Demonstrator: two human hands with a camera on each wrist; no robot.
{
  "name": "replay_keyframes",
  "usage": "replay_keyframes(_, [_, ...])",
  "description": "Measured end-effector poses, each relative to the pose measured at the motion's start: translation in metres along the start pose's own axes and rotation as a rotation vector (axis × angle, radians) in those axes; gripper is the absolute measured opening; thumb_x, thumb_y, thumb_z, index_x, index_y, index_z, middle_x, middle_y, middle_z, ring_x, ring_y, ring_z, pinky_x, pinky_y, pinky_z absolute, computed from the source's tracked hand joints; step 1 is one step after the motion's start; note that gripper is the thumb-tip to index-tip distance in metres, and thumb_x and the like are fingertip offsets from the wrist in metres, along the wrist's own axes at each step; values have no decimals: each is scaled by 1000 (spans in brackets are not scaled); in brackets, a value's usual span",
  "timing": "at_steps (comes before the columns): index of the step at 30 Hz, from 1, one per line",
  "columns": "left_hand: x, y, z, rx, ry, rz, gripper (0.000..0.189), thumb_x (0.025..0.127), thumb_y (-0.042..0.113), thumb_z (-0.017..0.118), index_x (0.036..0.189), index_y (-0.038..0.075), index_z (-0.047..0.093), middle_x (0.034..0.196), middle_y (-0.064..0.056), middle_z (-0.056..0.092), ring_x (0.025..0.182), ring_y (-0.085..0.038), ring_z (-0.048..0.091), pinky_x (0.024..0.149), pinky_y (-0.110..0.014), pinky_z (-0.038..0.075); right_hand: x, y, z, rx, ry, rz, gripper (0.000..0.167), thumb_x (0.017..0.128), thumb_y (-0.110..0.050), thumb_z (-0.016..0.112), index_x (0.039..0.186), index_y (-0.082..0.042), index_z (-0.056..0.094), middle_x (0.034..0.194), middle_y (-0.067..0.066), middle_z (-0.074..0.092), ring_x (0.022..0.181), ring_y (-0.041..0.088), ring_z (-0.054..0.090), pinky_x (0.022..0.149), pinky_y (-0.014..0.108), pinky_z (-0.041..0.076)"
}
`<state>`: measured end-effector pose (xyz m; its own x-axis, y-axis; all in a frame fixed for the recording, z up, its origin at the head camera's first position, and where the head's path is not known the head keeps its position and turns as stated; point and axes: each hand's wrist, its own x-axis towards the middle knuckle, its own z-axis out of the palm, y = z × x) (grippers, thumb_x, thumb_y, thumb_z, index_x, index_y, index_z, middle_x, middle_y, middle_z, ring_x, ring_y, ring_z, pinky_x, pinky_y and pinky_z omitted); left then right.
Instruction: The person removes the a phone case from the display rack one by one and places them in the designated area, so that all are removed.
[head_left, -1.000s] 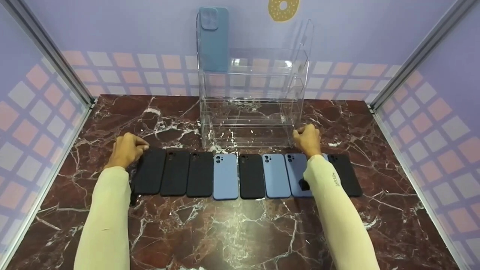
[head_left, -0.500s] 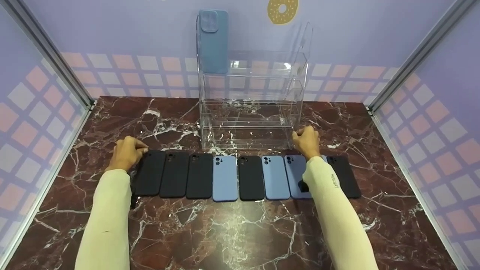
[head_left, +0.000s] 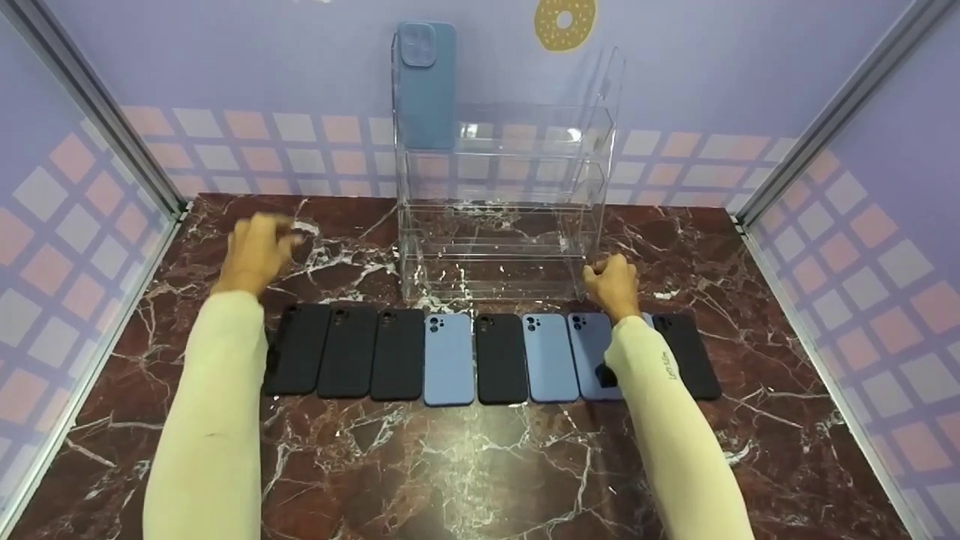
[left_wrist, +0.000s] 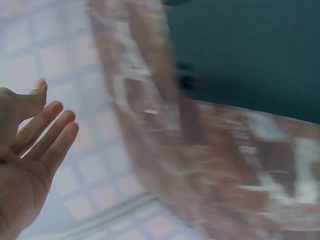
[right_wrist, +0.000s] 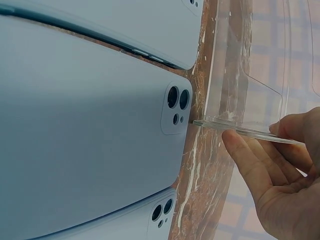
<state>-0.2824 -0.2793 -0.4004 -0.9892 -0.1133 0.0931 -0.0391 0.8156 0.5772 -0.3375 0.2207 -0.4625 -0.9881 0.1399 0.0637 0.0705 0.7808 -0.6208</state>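
Observation:
My left hand (head_left: 255,255) is raised above the table beyond the row's left end. In the left wrist view its fingers are fairly straight and hold nothing, with a black phone case (head_left: 300,352) nearest below. My right hand (head_left: 613,285) pinches the right side panel of a clear tiered display stand (right_wrist: 250,132), thumb on one face and fingers on the other. On the stand's top tier, at the left, a light blue phone case (head_left: 429,101) leans upright. Light blue (head_left: 448,360) and slate blue (head_left: 591,352) cases lie flat in the row, partly hidden by my right sleeve.
The cases lie side by side on a dark red marbled table (head_left: 465,465), in front of the stand. A pink-and-white checkered back wall (head_left: 300,135) rises behind, and side walls bound the table left and right.
My left hand has lifted off the leftmost black case and moved away from me, its fingers spreading. The right hand stays at the stand; the cases have not moved.

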Motion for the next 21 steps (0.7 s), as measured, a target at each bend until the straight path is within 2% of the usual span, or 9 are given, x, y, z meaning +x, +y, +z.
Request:
replay_keyframes(3, [14,32,-16,-5,35,42,43,100,12,62,139,-5,54,135,-32,57,93,-48,66,85,-56,53,0,1,0,2,-4,1,30,95,-19,61,104,6,76,109,24,73,107,43,67,100,56,47])
replay_keyframes(5, [23,54,-26,1,48,64,47,101,14,61,144,-3,50,140,-29,54,92,-43,65,85,-51,54,-1,1,0,2,-4,-1,30,95,-18,61,105,5,76,109,24,72,108,43,67,99,56,47])
replay_keyframes(6, [27,65,-30,4,51,74,49,102,14,60,146,-2,48,143,-27,53,94,-41,65,85,-49,54,-1,0,0,3,-2,-3,30,95,-18,61,105,5,76,109,25,72,107,43,67,99,56,47])
replay_keyframes(8, [35,85,-37,13,60,96,54,102,14,60,151,1,42,150,-23,47,110,-40,62,95,-48,51,-3,1,1,7,5,-6,30,95,-18,61,105,5,76,108,24,73,106,43,67,98,56,47])
replay_keyframes(10, [42,105,-42,20,64,113,58,102,14,60,154,4,37,156,-21,40,131,-39,51,109,-50,41,-5,1,1,11,11,-11,30,94,-18,62,103,6,77,107,24,73,104,43,68,97,56,48])
replay_keyframes(12, [49,123,-47,36,71,132,63,102,16,60,157,8,31,160,-19,34,143,-39,38,116,-52,31,-7,0,1,14,13,-13,29,94,-18,62,103,5,77,106,24,73,102,42,69,96,56,49])
replay_keyframes(14, [55,140,-51,62,84,154,67,102,19,59,160,10,26,163,-17,29,148,-36,29,120,-50,23,-8,0,2,18,9,-10,29,95,-18,62,104,5,77,106,24,73,101,42,69,94,55,50])
replay_keyframes(21, [72,187,-53,149,130,270,76,102,26,59,162,7,15,167,-13,16,153,-30,17,123,-40,11,-14,-2,0,23,-14,8,29,96,-18,62,105,5,76,104,24,74,96,40,70,92,54,51])
